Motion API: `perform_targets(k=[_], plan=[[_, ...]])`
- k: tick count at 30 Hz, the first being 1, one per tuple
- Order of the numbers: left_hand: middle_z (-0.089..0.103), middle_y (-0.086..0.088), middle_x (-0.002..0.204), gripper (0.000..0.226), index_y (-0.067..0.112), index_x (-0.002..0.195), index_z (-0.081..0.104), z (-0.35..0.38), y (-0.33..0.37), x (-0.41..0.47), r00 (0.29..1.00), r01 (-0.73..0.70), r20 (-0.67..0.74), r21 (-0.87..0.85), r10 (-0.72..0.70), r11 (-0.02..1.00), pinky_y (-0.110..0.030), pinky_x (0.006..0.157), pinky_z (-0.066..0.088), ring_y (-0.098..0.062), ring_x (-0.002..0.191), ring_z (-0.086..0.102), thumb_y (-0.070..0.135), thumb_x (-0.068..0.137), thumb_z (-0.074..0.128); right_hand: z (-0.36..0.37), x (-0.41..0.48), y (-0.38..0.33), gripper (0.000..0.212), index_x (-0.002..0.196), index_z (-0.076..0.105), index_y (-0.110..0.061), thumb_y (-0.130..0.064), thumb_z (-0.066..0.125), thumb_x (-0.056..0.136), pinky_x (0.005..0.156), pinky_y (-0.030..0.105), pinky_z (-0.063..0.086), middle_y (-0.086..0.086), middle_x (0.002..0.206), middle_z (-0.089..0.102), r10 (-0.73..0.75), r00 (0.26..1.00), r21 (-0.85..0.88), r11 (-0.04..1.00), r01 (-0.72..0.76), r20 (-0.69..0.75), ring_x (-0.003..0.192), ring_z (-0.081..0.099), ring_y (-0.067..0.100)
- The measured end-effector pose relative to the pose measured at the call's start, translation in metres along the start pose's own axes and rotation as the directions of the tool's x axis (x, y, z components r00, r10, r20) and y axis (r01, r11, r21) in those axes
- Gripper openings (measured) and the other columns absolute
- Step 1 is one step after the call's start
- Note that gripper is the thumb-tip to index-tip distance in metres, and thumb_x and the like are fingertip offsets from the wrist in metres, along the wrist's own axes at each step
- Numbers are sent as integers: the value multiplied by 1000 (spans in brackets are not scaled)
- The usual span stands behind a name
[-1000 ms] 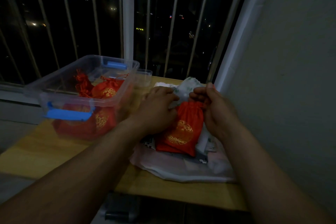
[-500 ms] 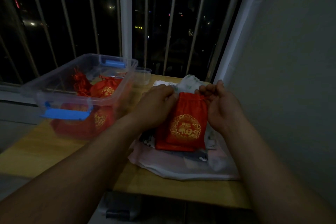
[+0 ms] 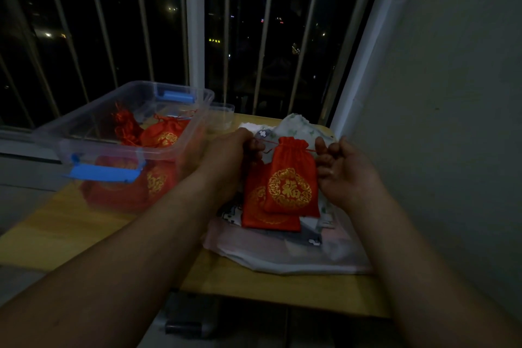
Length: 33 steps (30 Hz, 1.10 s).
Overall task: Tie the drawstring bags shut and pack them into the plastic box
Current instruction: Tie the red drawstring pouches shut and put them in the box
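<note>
Wooden surface [image 3: 56, 234] under a barred night window; dim light.

Plastic box [image 3: 99, 147] stands at the left of it, lid off, blue latch [image 3: 104, 172] on the near end. Several red packed bags [image 3: 165, 135] already lie inside, tied.

Heap of pale cloth and plastic wrapping [image 3: 296, 254] at the right of the surface, just beside the box.

Left hand [image 3: 228, 158] and right hand [image 3: 347, 175] are raised over the heap. Each has its fingers curled and pinches one end of the drawstring [image 3: 268, 148]; neither hand touches the cloth of the bag.

Red bag [image 3: 291, 178] hangs upright between them, gold emblem facing the camera. A second bag [image 3: 265, 217] lies flat on the heap, partly behind it.

Change: half a second ago the bag's mouth was flat and wide, both hands holding its top corners. Now the hands have drawn apart, the cord runs taut to either side, and the mouth is gathered into a ruffle. A second ago the bag sat slanted on the heap; it is now lifted and straight, and the bag below has come into sight.

Judgement: cinching looks done; the knot is not yet made, then the bag goes left into the box. At least one more bag remains.
</note>
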<state>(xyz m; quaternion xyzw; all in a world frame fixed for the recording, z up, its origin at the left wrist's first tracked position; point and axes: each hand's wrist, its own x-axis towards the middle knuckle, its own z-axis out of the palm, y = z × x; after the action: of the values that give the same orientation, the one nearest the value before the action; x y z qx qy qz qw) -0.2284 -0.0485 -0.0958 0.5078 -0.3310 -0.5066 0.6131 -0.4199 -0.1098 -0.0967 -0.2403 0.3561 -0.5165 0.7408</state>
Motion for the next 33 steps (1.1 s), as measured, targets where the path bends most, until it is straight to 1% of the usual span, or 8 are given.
perform_targets(k=[11,14,17,19,21,25,29,33], plan=[[59,4,67,38,20,64,49,-7,0,10,999,-8,-38,-198,0,980,-33,74,44,-15,71,56,29,101,55,-10,3,-8,49,68,44,-21,-46,37,110,38,16,30,-4,61,59,-4,1000,-2,1000,4,-21,43,45,7],[66,1,85,22,18,86,67,-4,-4,9,975,-221,8,212,224,952,-35,78,49,-16,81,61,30,101,57,-7,2,-7,50,67,42,-21,-47,36,110,37,16,30,-4,59,56,-15,1000,-69,998,14,-1,44,42,6],[64,3,117,23,22,123,66,0,-12,10,857,-475,241,713,456,516,-27,84,49,-10,106,60,26,102,57,-2,-1,-6,49,67,43,-21,-47,38,109,38,18,31,-4,60,54,-33,998,-116,992,40,58,45,42,7],[55,-1,140,39,27,140,56,1,-21,18,797,-524,390,827,461,206,-38,100,44,-21,127,49,33,101,57,1,-4,-6,47,68,44,-21,-47,40,108,40,18,32,-3,63,53,-45,990,-141,988,63,131,47,42,8],[43,1,156,51,32,150,46,1,-25,24,807,-527,453,842,379,115,-47,112,35,-27,142,36,37,100,57,7,-9,-6,47,68,45,-21,-46,42,107,40,19,32,-2,64,52,-47,976,-167,982,84,211,47,42,9],[29,6,166,48,33,150,49,2,-22,30,809,-570,519,807,278,152,-51,122,23,-26,152,20,28,102,56,13,-15,-7,46,68,46,-19,-45,41,106,40,19,33,-2,62,51,-50,945,-210,970,123,322,46,42,9],[41,3,159,24,20,123,67,2,-18,29,783,-620,572,751,246,228,-49,121,24,-23,150,27,24,103,53,10,-13,-12,46,68,45,-19,-47,43,105,40,18,32,-3,61,50,-48,949,-180,978,109,312,45,41,8],[65,-1,106,29,15,98,64,4,-5,10,825,-562,482,644,296,519,-41,89,47,-18,100,60,32,107,41,2,-9,-20,45,68,44,-21,-46,45,106,39,18,32,-5,60,50,-56,973,-77,994,75,223,44,41,7]])
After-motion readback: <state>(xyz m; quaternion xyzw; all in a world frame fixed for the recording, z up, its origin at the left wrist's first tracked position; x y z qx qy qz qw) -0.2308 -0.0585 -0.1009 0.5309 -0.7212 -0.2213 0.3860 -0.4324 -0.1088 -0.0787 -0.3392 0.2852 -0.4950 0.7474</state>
